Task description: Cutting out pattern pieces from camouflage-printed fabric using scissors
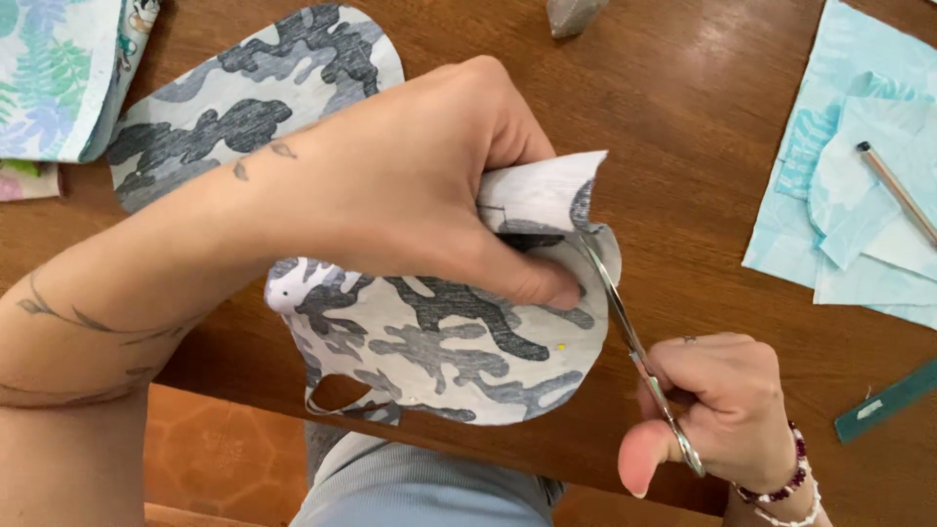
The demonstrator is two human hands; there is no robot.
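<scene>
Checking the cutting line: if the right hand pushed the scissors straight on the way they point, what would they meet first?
The right hand aims the scissors up and leftward. They would likely meet the folded-up flap of camo fabric, pinched by the left hand; depth is unclear.

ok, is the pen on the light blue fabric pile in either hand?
No. The pen lies untouched on the light blue fabric pile, while the right hand holds scissors and the left hand grips camouflage fabric.

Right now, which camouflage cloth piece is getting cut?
The front camouflage piece, pinched by the left hand while the right hand works the scissors along its edge. The other camouflage piece lies flat behind, untouched.
</scene>
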